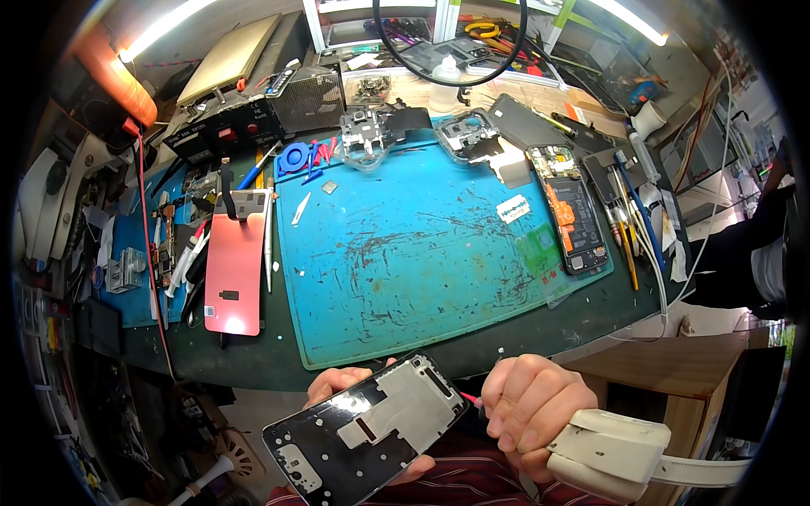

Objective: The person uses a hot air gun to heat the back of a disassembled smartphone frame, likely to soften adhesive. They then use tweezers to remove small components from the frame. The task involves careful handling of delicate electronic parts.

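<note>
1. Nearest the camera, at the lower edge of the view and below the bench's front edge, my left hand holds a phone frame. It is a dark rectangular shell with a pale metal plate across its middle, open side up and tilted on a diagonal.
2. My left fingers wrap the frame from underneath. Fingertips show at its upper left edge and at its lower right edge. The grip is closed on the frame.
3. My right hand sits just beside the frame's right end, curled into a loose fist around a thin tool with a pink tip. The tip points at the frame's upper right corner. Whether it touches cannot be told.
4. A pale strapped device is fixed at my right wrist.
5. Beyond the hands, a blue work mat covers the middle of the bench. It is scuffed and stained.
6. Near the mat's right edge lies an opened phone with its battery and boards exposed.
7. Along the mat's far edge sit two clear parts trays.
8. Just off the mat's left edge lies a pink screen panel, face down, with tweezers and pens beside it.
9. A red cable runs down the bench's left side.
</note>
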Demonstrator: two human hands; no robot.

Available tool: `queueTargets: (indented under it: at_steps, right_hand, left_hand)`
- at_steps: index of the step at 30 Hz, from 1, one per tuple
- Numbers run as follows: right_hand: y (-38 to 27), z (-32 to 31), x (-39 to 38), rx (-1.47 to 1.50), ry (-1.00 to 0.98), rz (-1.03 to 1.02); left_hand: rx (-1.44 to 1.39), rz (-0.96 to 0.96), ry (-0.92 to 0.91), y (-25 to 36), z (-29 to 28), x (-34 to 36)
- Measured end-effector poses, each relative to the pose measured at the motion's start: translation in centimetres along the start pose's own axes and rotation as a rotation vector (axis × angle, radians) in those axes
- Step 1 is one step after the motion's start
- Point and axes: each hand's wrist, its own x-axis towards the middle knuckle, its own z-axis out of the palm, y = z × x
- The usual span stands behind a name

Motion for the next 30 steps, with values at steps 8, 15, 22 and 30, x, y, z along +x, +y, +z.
queueTargets:
  at_steps: [8, 15, 22, 30]
  right_hand:
    - [-0.2, -0.3, -0.2, -0.02, 0.0, -0.003]
    - [-0.1, 0.0, 0.0, -0.025, -0.004, -0.025]
    - [-0.4, 0.0, 0.1, -0.079, -0.009, 0.017]
    - [-1.3, 0.6, 0.3, -0.117, 0.054, 0.165]
  left_hand:
    - [0.048, 0.048, -0.054, 0.2, -0.1, 0.7]
    - [0.107, -0.048, -0.016, 0.4, 0.0, -0.1]
    - [0.212, 0.041, -0.138, 0.2, -0.6, 0.3]
    - [0.121, -0.012, -0.098, -0.6, 0.3, 0.0]
